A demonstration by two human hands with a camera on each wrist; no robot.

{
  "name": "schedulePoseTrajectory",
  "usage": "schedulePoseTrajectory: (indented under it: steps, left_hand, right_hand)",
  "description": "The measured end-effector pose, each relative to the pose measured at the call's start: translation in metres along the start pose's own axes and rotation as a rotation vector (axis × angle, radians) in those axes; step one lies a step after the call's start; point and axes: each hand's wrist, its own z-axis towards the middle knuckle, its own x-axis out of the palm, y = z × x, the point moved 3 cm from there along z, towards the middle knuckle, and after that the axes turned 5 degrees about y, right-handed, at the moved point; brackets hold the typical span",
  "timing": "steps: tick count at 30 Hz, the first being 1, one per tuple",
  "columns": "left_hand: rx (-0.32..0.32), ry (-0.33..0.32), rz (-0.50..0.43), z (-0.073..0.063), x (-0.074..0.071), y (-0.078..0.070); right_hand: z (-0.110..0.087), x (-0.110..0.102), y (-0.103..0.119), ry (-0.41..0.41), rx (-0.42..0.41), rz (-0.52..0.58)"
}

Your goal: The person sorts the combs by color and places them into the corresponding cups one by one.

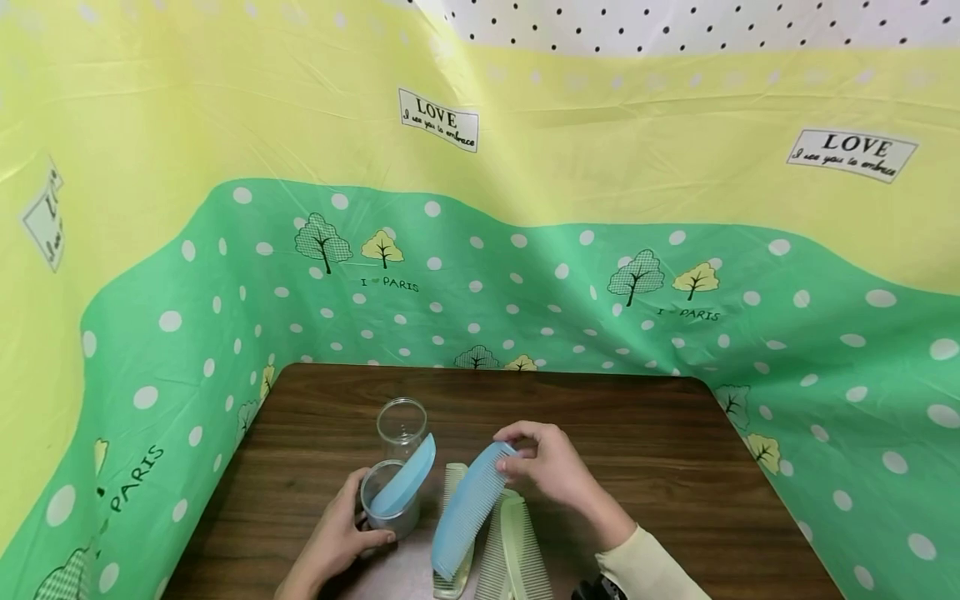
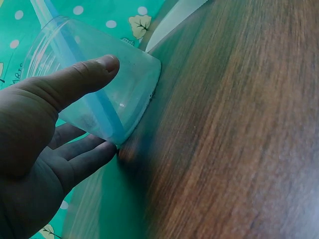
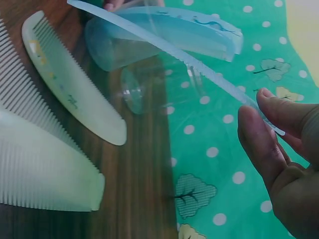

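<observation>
My left hand (image 1: 341,529) grips a clear cup (image 1: 393,521) around its side, thumb in front and fingers behind. A blue comb (image 1: 408,479) leans inside that cup, its upper end sticking out over the rim toward the right. With thumb and fingertips, my right hand (image 1: 547,467) pinches one end of a second blue comb (image 1: 468,512), which slants down to the left above pale green combs. In the right wrist view this pinched comb (image 3: 164,47) appears nearly edge-on, and the comb in the cup (image 3: 199,25) has a dark printed pattern.
Another clear cup (image 1: 401,421) stands just behind the held one. Several pale green combs (image 1: 517,550) lie on the brown wooden table (image 1: 637,433) near its front, some overlapping. A patterned green and yellow curtain (image 1: 525,275) surrounds the table's back and sides.
</observation>
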Motion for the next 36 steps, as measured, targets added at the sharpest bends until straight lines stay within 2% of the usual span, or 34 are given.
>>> schedulePoseTrajectory:
  steps: [7, 13, 20, 29, 36]
  left_hand:
    - [0.003, -0.006, -0.004, 0.000, 0.000, 0.000]
    - [0.001, 0.000, 0.023, 0.000, 0.000, 0.001]
    - [-0.025, 0.005, 0.010, 0.000, 0.000, 0.001]
    - [0.015, 0.003, 0.010, -0.001, 0.000, -0.001]
    - [0.020, 0.003, 0.014, -0.002, 0.001, 0.000]
  right_hand:
    - [-0.003, -0.010, 0.009, -0.037, -0.009, -0.002]
    - [-0.008, -0.016, 0.018, -0.052, -0.008, 0.048]
    - [-0.012, -0.020, 0.025, -0.077, -0.021, 0.056]
    - [-0.015, -0.020, 0.031, -0.083, -0.055, 0.081]
    - [-0.018, -0.017, 0.039, -0.077, -0.098, 0.107]
